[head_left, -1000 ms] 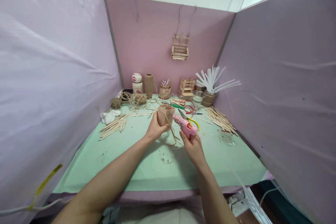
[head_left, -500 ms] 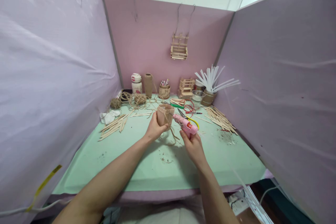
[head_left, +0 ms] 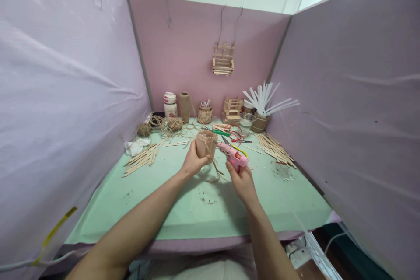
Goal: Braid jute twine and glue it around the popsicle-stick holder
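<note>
My left hand [head_left: 192, 162] is wrapped round a small brown cup [head_left: 206, 142] made of craft sticks, holding it above the green tabletop [head_left: 170, 201]. A strand of jute twine [head_left: 215, 167] hangs from the cup in a loop. My right hand [head_left: 242, 181] grips a pink glue gun [head_left: 232, 155], its nozzle pointing left and almost touching the cup's side.
Piles of craft sticks [head_left: 141, 157] lie left and right [head_left: 274, 148]. Twine balls [head_left: 170, 123], a white bottle [head_left: 170, 104], scissors [head_left: 229, 142], a stick basket [head_left: 233, 110] and a pot of white sticks [head_left: 262, 116] line the back. Purple partition walls enclose the table; another stick basket [head_left: 223, 60] hangs on the rear wall.
The hands, cup and glue gun have stayed almost where they were; the view has shifted very slightly.
</note>
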Demonstrator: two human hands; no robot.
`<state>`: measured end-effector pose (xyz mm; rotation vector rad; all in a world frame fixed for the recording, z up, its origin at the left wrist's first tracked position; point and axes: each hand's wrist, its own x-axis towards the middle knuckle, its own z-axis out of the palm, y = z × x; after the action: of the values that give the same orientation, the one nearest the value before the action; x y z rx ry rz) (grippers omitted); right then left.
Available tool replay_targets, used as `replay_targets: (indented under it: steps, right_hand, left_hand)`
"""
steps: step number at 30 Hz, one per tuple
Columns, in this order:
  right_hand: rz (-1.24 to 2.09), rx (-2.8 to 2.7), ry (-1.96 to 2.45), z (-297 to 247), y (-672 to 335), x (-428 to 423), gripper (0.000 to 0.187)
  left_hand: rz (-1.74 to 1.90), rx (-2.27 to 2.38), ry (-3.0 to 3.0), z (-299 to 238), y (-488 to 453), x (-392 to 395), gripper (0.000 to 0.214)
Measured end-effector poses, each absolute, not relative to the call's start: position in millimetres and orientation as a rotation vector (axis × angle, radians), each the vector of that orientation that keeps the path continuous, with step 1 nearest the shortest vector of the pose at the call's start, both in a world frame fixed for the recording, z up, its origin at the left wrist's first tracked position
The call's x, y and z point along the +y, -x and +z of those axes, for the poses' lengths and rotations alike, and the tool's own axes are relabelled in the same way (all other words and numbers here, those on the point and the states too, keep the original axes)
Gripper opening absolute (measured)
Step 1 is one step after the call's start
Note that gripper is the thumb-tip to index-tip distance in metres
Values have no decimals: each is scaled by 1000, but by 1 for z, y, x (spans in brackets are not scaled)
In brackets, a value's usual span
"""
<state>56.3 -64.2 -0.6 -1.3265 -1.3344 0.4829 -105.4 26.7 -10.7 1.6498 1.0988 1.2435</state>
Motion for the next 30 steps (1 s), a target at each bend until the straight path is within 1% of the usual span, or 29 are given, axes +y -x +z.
replay_targets:
  steps: [4, 7, 9, 11, 14, 16, 18, 21, 23, 26, 28, 30]
  right_hand:
    - [560, -1234, 1347, 1, -57, -64, 37]
    - [710, -1058, 1380, 0, -67, -62, 47]
    - [759, -910, 1416, -3, -82, -59, 49]
    - [737, -752, 1488, -9, -106, -55, 45]
    - [716, -624, 1471, -21, -144, -49, 37]
    - [735, -588, 1597, -29, -166, -48, 32]
    - [656, -621, 1815, -35, -181, -50, 29]
    - [423, -812, 2113, -40, -196, -56, 31]
    - [276, -886, 2239, -41, -202, -60, 32]
    - [140, -913, 2399, -37, -204, -67, 34]
    - [58, -922, 2404, -27, -195, -70, 38]
    - [-13, -1022, 2209, -13, -174, -71, 42]
  left_hand:
    - [1237, 1104, -1602, -12, 105, 29, 64]
    - [1213, 1077, -1513, -11, 105, 30, 58]
    - [1190, 1051, -1430, -11, 104, 31, 55]
    - [1181, 1023, -1359, -12, 103, 33, 55]
    - [1184, 997, -1300, -14, 102, 33, 57]
    - [1185, 988, -1290, -14, 101, 33, 57]
    - [1187, 978, -1286, -15, 101, 33, 56]
    - [1195, 980, -1274, -15, 101, 33, 58]
    - [1198, 996, -1285, -14, 102, 32, 59]
    - [1203, 1038, -1341, -10, 103, 30, 59]
    - [1210, 1073, -1395, -7, 103, 27, 59]
    - [1216, 1112, -1463, -6, 103, 25, 59]
